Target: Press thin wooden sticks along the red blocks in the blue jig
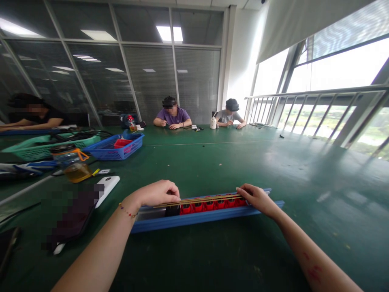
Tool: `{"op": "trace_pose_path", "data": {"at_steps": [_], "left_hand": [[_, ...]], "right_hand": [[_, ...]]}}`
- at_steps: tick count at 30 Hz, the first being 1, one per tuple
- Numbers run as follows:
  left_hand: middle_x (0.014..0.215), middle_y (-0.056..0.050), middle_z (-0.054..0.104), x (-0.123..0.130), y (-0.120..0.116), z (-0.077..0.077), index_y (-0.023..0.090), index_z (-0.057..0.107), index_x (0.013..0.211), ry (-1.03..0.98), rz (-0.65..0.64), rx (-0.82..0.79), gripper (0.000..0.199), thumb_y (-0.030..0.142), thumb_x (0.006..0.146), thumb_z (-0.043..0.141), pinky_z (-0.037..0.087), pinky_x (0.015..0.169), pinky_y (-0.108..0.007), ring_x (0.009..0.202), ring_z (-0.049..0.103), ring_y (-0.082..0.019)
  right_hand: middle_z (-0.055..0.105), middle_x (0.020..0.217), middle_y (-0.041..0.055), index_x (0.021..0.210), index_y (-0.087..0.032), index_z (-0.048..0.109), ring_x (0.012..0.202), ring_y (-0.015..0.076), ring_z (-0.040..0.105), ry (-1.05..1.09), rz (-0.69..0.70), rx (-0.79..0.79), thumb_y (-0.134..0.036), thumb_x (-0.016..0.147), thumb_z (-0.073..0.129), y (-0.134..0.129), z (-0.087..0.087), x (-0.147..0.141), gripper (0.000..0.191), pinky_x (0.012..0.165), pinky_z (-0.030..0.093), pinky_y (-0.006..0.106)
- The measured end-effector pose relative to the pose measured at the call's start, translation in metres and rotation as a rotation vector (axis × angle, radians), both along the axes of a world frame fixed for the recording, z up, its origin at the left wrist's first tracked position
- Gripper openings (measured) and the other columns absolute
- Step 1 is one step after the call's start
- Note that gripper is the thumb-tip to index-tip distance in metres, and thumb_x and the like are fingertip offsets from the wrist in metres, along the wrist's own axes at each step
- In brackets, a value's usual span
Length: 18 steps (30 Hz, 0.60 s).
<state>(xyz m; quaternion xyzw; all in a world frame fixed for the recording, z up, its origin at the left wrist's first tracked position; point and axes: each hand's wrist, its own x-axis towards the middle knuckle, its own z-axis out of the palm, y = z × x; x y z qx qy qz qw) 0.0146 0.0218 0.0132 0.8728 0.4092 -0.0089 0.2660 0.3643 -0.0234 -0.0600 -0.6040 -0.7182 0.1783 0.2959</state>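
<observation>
A long blue channel-shaped tray (206, 220) lies crosswise on the table in front of me. In its trough sits a row of several red blocks with dark tops (209, 205), with a black block (172, 210) at their left end. Thin golden-brown strips (202, 199) run lengthwise above the row. My left hand (159, 192), curled with fingers together, grips the strips towards their left end. At the right end, my right hand (255, 198) has its fingers closed over the strips and the tray's edge; its fingertips are partly hidden.
To my left are a white-ended dark object (107, 190), a jar of amber liquid (75, 168), a blue basket (121, 152) and a green basket (33, 152). Two people (173, 115) sit across the green table (304, 182); another person (36, 113) sits far left.
</observation>
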Motion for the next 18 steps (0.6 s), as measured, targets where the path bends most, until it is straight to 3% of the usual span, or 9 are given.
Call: {"op": "trace_pose_path", "data": {"at_steps": [9,18], "left_hand": [[0.087,0.000,0.063,0.002,-0.004,0.003,0.022,0.066,0.077,0.004,-0.007,0.145,0.025,0.038,0.075,0.048,0.039,0.063,-0.020,0.074,0.056,-0.014],[0.083,0.001,0.064,-0.001,-0.030,0.032,0.024,0.063,0.076,0.034,0.196,0.537,0.024,0.039,0.079,0.044,0.037,0.066,-0.024,0.076,0.056,-0.016]], "right_hand": [[0.055,0.058,-0.0015,0.072,-0.020,0.059,0.055,0.0128,0.047,-0.019,-0.007,0.007,-0.054,0.080,0.037,0.000,-0.001,0.000,0.041,0.050,0.035,0.024],[0.057,0.061,-0.0009,0.073,-0.020,0.060,0.057,0.0132,0.049,0.018,0.002,-0.020,-0.054,0.080,0.039,-0.001,0.000,0.000,0.041,0.051,0.037,0.023]]}}
